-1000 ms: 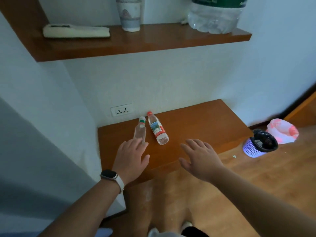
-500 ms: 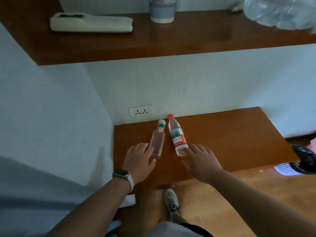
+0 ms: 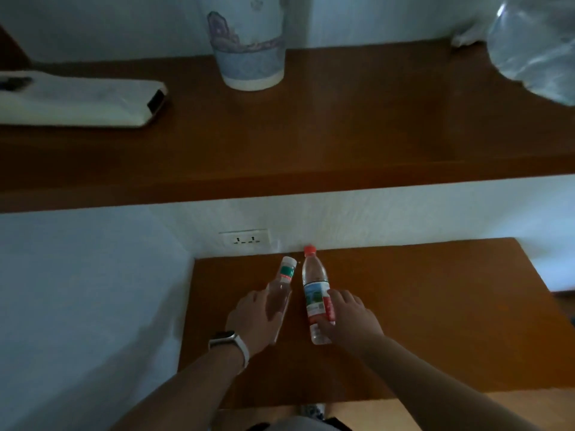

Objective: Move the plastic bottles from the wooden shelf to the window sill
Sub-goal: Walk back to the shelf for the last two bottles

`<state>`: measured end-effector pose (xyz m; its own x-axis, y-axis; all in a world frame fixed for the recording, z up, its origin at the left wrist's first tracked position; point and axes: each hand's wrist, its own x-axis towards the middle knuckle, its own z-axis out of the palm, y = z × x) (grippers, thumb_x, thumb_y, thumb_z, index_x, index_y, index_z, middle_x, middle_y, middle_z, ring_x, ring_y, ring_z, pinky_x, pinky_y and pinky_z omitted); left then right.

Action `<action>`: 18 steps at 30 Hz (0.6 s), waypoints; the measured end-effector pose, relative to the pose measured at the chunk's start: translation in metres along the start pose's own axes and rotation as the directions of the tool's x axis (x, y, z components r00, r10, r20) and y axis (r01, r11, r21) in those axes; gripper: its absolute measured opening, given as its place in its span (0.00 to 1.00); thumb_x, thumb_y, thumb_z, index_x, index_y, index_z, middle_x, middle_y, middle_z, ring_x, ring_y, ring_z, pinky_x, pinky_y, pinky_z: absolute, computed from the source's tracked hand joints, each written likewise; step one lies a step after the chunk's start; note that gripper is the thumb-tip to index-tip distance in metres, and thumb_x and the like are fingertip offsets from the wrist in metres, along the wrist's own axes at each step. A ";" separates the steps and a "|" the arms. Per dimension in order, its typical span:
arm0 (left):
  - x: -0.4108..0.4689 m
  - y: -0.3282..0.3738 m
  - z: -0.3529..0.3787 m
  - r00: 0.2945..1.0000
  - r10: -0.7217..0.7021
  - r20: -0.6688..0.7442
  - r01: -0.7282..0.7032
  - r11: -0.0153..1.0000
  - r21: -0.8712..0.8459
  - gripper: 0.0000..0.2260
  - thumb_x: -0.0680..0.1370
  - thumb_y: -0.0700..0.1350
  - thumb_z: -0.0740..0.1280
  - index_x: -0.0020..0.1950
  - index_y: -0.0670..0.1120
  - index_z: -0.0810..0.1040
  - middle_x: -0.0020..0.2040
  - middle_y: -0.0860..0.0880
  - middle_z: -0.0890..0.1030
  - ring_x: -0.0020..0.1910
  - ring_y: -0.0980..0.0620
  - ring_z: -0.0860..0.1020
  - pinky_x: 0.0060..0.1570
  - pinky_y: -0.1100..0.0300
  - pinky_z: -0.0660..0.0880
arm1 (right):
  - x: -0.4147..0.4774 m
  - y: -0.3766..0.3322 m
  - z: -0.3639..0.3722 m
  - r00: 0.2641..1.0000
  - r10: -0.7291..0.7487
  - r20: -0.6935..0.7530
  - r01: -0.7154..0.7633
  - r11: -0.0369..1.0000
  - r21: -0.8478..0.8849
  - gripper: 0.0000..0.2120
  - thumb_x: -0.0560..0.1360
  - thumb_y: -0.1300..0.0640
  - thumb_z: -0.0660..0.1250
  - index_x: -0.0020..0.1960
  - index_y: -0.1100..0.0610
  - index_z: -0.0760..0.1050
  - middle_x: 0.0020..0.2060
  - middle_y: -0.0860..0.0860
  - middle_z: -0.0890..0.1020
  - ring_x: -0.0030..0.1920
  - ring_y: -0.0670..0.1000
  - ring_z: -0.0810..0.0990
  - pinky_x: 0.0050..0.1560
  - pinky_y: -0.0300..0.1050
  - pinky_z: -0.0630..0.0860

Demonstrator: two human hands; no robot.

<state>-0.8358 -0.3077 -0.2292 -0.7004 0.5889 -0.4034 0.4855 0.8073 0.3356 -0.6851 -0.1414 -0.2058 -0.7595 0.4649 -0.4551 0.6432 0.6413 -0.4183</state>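
Both bottles stand side by side on the lower wooden shelf (image 3: pixel 420 321), just below and to the right of the wall socket (image 3: pixel 244 240). Our left hand (image 3: pixel 252 318) is on the white-capped bottle (image 3: pixel 283 287), the one nearer the socket, and its fingers (image 3: pixel 256 298) curl round the clear body. Our right hand (image 3: pixel 351 318) grips the red-capped bottle (image 3: pixel 314 287), farther from the socket, with the thumb across the red label and the fingers (image 3: pixel 345 298) wrapped behind. Above the socket, the upper shelf (image 3: pixel 342 135) carries a cup (image 3: pixel 249 54).
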 end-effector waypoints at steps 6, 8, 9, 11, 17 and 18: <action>0.009 0.010 0.016 0.989 -0.145 0.033 0.148 0.985 -0.092 0.38 0.75 0.63 0.68 0.79 0.51 0.57 0.71 0.47 0.70 0.67 0.46 0.72 0.61 0.49 0.75 | 0.039 -0.003 0.014 0.982 0.174 0.073 -0.185 0.963 0.198 0.34 0.74 0.39 0.69 0.74 0.51 0.61 0.64 0.50 0.73 0.60 0.51 0.76 0.58 0.52 0.79; 0.014 0.009 0.018 0.985 -0.168 0.028 0.170 0.983 -0.062 0.36 0.75 0.63 0.68 0.76 0.49 0.60 0.69 0.47 0.72 0.64 0.46 0.74 0.58 0.51 0.76 | 0.051 -0.003 0.018 0.970 0.219 0.102 -0.238 0.936 0.260 0.34 0.73 0.42 0.71 0.72 0.52 0.62 0.61 0.51 0.74 0.55 0.51 0.79 0.54 0.51 0.82; 0.014 0.009 0.019 0.983 -0.180 0.023 0.181 0.982 -0.059 0.35 0.74 0.62 0.69 0.75 0.49 0.62 0.67 0.47 0.73 0.62 0.47 0.75 0.56 0.52 0.76 | 0.056 -0.002 0.019 0.963 0.241 0.121 -0.267 0.917 0.298 0.33 0.73 0.43 0.72 0.71 0.53 0.63 0.59 0.51 0.75 0.52 0.51 0.80 0.50 0.50 0.83; 0.014 0.007 0.019 0.981 -0.192 0.012 0.192 0.980 -0.052 0.33 0.74 0.62 0.70 0.72 0.49 0.65 0.64 0.48 0.75 0.59 0.47 0.77 0.54 0.52 0.78 | 0.064 -0.001 0.023 0.947 0.277 0.166 -0.318 0.885 0.339 0.31 0.72 0.45 0.74 0.69 0.54 0.64 0.54 0.51 0.78 0.48 0.50 0.82 0.44 0.46 0.83; 0.009 0.006 0.015 0.980 -0.193 -0.055 0.187 0.978 -0.094 0.29 0.73 0.61 0.71 0.69 0.52 0.67 0.59 0.51 0.76 0.54 0.51 0.77 0.51 0.52 0.79 | 0.079 0.002 0.028 0.916 0.294 0.272 -0.388 0.820 0.420 0.27 0.73 0.49 0.75 0.65 0.58 0.69 0.50 0.50 0.80 0.47 0.50 0.82 0.36 0.38 0.77; 0.008 0.006 0.014 0.980 -0.186 -0.074 0.178 0.978 -0.104 0.29 0.73 0.60 0.71 0.70 0.51 0.66 0.60 0.51 0.76 0.54 0.51 0.77 0.51 0.53 0.79 | 0.081 0.002 0.026 0.916 0.288 0.279 -0.389 0.811 0.438 0.26 0.73 0.50 0.75 0.64 0.58 0.69 0.48 0.50 0.80 0.46 0.49 0.81 0.35 0.38 0.76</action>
<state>-0.8310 -0.2971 -0.2427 -0.8154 0.4238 -0.3944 0.2958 0.8906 0.3455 -0.7424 -0.1183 -0.2642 -0.4830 0.4403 -0.7569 0.8592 0.0716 -0.5066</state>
